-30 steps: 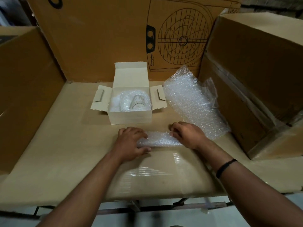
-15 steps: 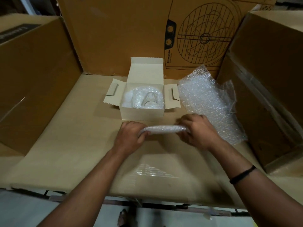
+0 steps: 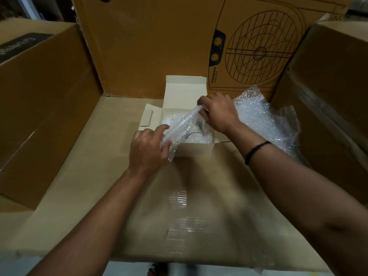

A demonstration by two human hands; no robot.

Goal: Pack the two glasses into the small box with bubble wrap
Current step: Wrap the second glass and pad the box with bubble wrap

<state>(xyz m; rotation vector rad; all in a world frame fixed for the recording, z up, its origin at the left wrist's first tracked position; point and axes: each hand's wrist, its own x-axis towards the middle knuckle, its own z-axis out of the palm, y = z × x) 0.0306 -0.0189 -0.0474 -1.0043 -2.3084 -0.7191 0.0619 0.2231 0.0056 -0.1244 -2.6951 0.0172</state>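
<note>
Gripping the bubble-wrap roll (image 3: 179,127) with your left hand (image 3: 148,149) and right hand (image 3: 218,112), you lower it over the small box (image 3: 196,150); next, tuck it beside the wrapped glass (image 3: 196,135).

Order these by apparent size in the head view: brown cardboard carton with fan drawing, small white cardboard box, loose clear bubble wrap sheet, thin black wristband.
1. Brown cardboard carton with fan drawing
2. Small white cardboard box and loose clear bubble wrap sheet: look alike, unranked
3. Thin black wristband
</note>
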